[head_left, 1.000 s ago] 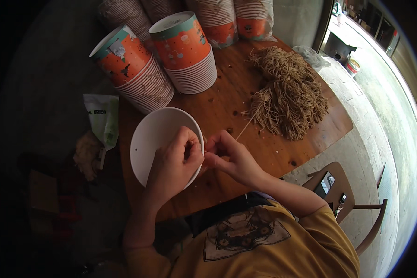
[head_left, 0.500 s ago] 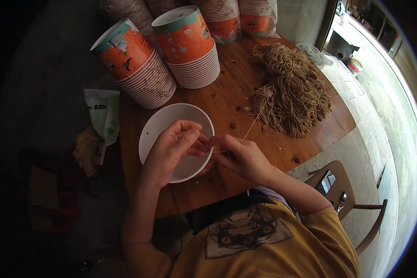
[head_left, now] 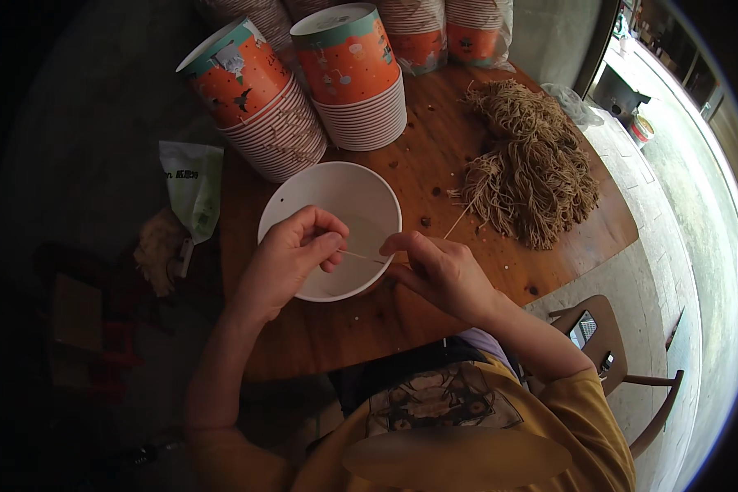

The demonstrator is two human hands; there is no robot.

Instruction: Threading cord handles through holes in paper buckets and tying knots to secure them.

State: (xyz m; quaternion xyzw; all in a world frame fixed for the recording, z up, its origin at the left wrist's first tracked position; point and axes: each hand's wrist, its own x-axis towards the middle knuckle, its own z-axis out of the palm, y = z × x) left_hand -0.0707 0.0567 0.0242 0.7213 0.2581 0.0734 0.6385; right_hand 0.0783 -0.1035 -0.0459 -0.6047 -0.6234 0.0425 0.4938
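A thin tan string [head_left: 361,257] stretches between my hands over the front part of a white paper bucket [head_left: 344,176]. My left hand [head_left: 291,258] is closed, pinching one end of the string between thumb and forefinger above the bucket. At the bucket's right rim, my right hand [head_left: 443,275] is closed on the same string with thumb and forefinger. From behind my right hand a strand runs up toward a large heap of tan strings [head_left: 537,168] on the right of the table. The bucket stands upright, with a small dark hole in its left wall.
Two stacks of orange and teal paper buckets [head_left: 348,61] stand behind the bucket on the wooden table [head_left: 303,344]. More wrapped stacks are at the back. A green-white bag [head_left: 193,184] hangs at the left. A chair [head_left: 603,328] holding a phone [head_left: 583,330] is at the right.
My hands have moved apart, my left hand going left, and the string between them now shows. The whole scene has shifted slightly to the right in view.
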